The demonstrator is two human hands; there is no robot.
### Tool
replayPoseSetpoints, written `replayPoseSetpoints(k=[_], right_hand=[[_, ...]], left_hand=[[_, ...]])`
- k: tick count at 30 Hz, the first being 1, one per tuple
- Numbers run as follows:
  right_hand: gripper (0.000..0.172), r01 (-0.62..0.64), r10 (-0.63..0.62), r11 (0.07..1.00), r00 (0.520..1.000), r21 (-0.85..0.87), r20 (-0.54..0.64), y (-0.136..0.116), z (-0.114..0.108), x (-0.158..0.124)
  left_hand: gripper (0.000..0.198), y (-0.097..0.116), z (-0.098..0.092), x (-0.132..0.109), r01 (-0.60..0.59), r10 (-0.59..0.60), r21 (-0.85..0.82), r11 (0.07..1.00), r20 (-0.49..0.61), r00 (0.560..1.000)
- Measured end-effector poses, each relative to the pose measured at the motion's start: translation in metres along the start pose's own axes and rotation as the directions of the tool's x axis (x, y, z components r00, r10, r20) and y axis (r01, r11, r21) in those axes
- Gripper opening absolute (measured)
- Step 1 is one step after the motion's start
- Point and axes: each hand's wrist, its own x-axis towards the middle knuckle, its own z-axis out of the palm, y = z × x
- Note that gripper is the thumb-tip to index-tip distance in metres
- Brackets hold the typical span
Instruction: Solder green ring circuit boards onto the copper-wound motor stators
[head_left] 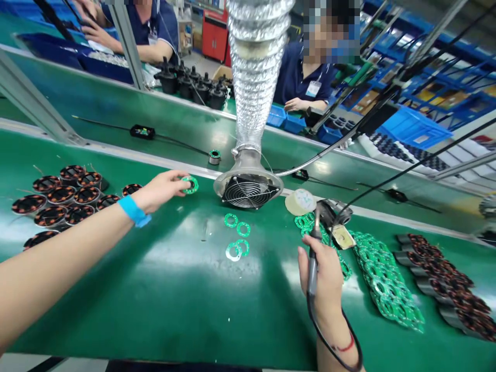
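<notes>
My left hand (167,187), with a blue band at the wrist, is stretched out over the bench and pinches a green ring-shaped circuit board (195,185) by its edge. My right hand (324,268) is wrapped around a soldering iron (313,258), tip pointing up and away from me; its cable loops down past the wrist. Between the hands lie several loose ring boards (243,229), one showing a white face. Beyond the iron's tip are a soldering iron stand (329,212), a small tray of yellowish material (344,236) and a pale round roll or tub (300,202).
Copper-wound motor stators (61,194) stand at the left, with more stators (437,274) at the far right. A sheet-like pile of green ring boards (387,284) lies right of my right hand. A fume extractor fan (252,192) hangs ahead. Two co-workers sit across the bench.
</notes>
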Motion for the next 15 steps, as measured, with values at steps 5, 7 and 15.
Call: replayPoseSetpoints(k=[5, 7, 15], right_hand=[[0.044, -0.254, 0.238, 0.96, 0.962, 0.12, 0.132, 0.043, 0.028, 0.021], [0.045, -0.318, 0.29, 0.931, 0.943, 0.178, 0.163, 0.047, 0.035, 0.021], [0.055, -0.294, 0.263, 0.924, 0.953, 0.246, 0.15, 0.041, 0.032, 0.005]], left_hand=[[0.03, 0.018, 0.014, 0.078, 0.052, -0.029, 0.097, 0.994, -0.22, 0.975], [0.035, 0.02, 0.02, 0.101, 0.066, -0.02, 0.161, 0.985, -0.271, 0.962], [0.037, 0.025, -0.013, 0.11, -0.018, 0.16, 0.396, 0.918, -0.329, 0.931]])
